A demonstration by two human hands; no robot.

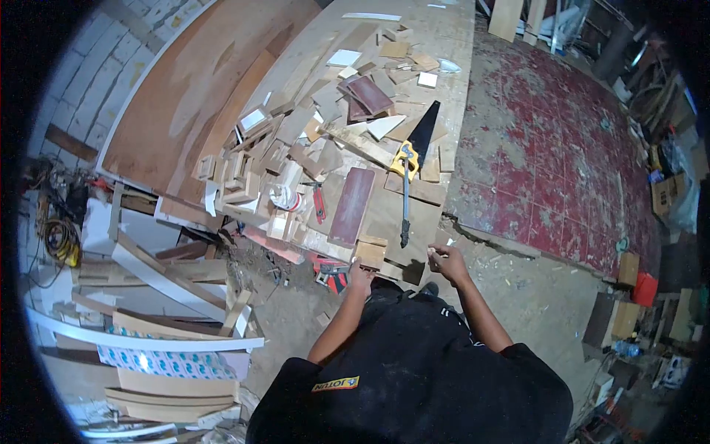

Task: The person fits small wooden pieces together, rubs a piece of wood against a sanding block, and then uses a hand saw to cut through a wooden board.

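My left hand is closed on the near end of a small wooden block at the table's front edge. To the right, my right hand is raised past the table edge with its fingers pinched together; anything between them is too small to make out. A long dark-red sanding block lies just beyond the wooden block. Beside it are a red utility knife and a white glue bottle. A handsaw with a yellow handle lies farther back, near a hammer-like tool with a dark end.
Wood offcuts cover the left and far parts of the worktable. A large plywood sheet stands at the left. Red tiled floor lies to the right. Stacked boards and a red-black power tool are at lower left.
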